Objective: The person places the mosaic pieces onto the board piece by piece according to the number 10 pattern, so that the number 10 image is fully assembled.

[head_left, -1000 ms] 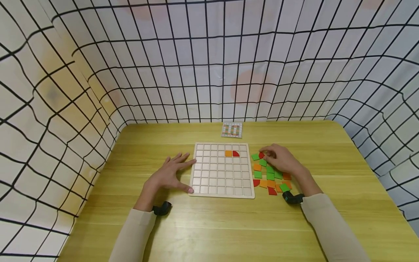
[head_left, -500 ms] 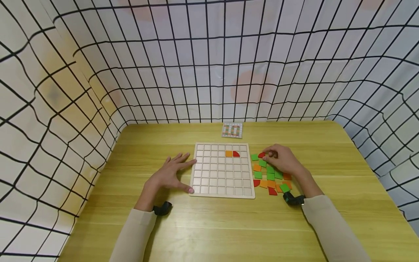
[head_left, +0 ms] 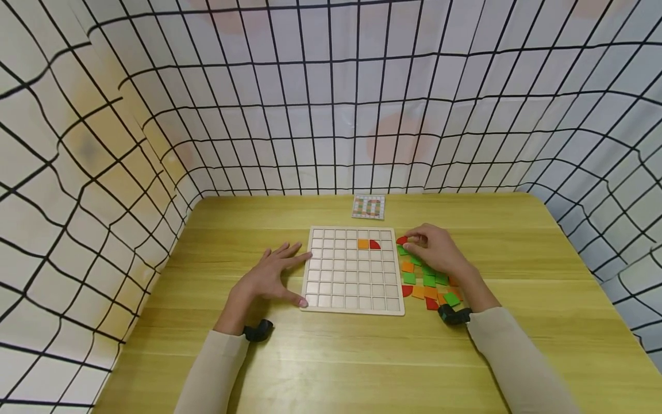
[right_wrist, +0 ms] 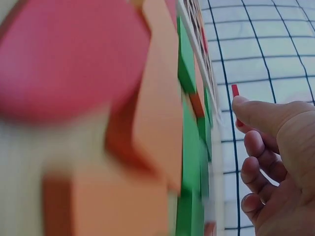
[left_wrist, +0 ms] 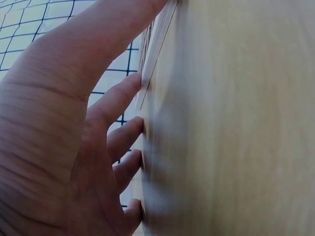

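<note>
Right hand (head_left: 437, 249) pinches a red piece (head_left: 402, 240) between thumb and fingertips; the right-wrist view shows the piece thin, nearly edge-on. Piece sits just beside the board's far right side. Left hand (head_left: 266, 277) well apart from the right, fingers spread and gripping nothing: thumb at the near left corner of the pale board (head_left: 338, 277), index fingertip at its left edge, remaining fingertips on the table (head_left: 331, 359).

Board flat, gridded. Second row from the far side: an orange square (head_left: 363, 244) in the fifth column from the left, a red quarter-round (head_left: 374, 245) in the sixth, side by side.

Right of the board, partly under the right hand: scatter of loose tiles (head_left: 409, 278), green, orange and red, some touching. Black wrist devices (head_left: 258, 330) below both hands; beige sleeves (head_left: 212, 368). Beyond the board, a small patterned card (head_left: 368, 207). Behind the table, a white backdrop (head_left: 320, 123) crossed by black lines.
</note>
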`<state>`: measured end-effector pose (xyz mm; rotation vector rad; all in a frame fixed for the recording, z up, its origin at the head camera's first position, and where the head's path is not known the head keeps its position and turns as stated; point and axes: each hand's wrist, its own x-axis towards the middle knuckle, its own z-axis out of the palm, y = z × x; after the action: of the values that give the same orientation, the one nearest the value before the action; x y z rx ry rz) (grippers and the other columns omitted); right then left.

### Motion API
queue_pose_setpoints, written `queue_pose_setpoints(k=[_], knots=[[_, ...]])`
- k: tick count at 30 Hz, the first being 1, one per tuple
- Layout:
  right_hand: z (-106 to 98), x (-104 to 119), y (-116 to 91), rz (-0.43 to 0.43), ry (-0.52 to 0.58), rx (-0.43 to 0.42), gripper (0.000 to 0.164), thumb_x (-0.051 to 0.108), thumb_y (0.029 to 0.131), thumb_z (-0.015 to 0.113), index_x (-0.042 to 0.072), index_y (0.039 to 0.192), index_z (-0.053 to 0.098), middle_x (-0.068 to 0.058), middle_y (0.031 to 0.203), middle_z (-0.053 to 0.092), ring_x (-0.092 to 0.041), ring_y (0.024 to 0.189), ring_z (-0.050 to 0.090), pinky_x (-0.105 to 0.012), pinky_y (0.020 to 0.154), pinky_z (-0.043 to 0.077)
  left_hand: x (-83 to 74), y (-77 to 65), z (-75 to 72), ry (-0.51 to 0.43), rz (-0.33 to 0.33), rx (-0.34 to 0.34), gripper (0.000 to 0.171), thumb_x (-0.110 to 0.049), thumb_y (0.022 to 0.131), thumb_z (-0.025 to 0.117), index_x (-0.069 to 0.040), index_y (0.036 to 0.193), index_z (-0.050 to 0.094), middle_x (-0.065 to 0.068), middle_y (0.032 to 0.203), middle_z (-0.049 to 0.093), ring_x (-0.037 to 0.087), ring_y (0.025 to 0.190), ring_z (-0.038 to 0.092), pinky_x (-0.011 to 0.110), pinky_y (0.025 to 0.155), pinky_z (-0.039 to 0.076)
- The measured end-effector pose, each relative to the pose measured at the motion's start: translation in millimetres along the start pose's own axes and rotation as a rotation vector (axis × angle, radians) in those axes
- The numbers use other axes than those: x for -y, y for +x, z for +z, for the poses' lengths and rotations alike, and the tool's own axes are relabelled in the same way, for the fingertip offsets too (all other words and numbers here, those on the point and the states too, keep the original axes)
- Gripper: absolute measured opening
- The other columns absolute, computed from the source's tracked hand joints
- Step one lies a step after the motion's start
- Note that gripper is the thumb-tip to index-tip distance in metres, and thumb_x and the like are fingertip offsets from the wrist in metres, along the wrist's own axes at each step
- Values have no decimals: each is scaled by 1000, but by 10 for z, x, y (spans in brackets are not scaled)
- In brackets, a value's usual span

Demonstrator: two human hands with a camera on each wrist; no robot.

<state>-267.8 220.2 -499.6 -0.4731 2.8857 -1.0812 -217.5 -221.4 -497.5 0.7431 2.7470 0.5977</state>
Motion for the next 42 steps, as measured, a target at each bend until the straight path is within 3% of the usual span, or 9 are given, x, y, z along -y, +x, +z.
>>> queue_pose_setpoints(k=[5,16,26,42], knots=[[115,147,73,-41,29,-6,27,24,97,75,9,119,75,-6,98,64,-23,86,51,-37,77,44,9,6,-6,10,0,1,116,-74,63,86,-34,160,38,5,173,18,37,161,10,70,125,4],[370,452,271,-28,92,17,25,25,96,75,11,118,76,-5,93,61,-23,78,50,-35,68,43,7,-1,-3,8,-1,-1,115,-75,63,85,-34,160,38,5,173,19,37,161,10,70,125,4],[585,650,375,-39,138,75,28,23,96,75,8,119,74,-4,91,61,-22,77,50,-33,68,44,8,10,-6,2,-7,8,115,-75,63,85,-35,160,37,4,173,17,36,161,9,69,125,2],[755,720,480,-28,101,97,27,23,96,75,11,120,75,-1,86,60,-18,75,49,-30,68,42,-30,1,-34,5,-9,9,115,-74,63,86,-35,160,38,5,173,18,37,161,10,69,125,3]])
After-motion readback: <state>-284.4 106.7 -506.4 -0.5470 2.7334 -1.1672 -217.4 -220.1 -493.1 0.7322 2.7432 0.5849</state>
